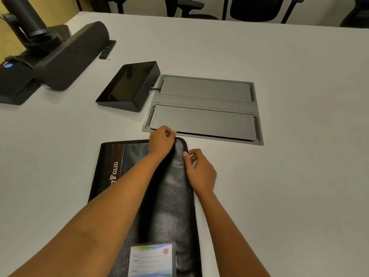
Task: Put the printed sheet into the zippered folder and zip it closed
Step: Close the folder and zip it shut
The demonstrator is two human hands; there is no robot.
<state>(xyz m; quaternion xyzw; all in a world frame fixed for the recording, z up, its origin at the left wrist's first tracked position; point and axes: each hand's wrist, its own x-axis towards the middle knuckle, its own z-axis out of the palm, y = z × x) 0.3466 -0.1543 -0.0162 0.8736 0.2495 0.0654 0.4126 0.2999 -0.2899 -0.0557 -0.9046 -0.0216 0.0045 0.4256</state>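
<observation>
Black zippered folder (169, 196) on white conference table (279, 176), office chairs (255, 9) behind.

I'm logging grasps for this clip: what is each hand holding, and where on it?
The left hand pinches something small at the folder's far right corner, probably the zipper pull. The right hand grips the folder's right edge.

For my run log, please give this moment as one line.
step: zipping | left hand: pinching at far corner of black zippered folder | right hand: on right edge | printed sheet: not visible
</observation>
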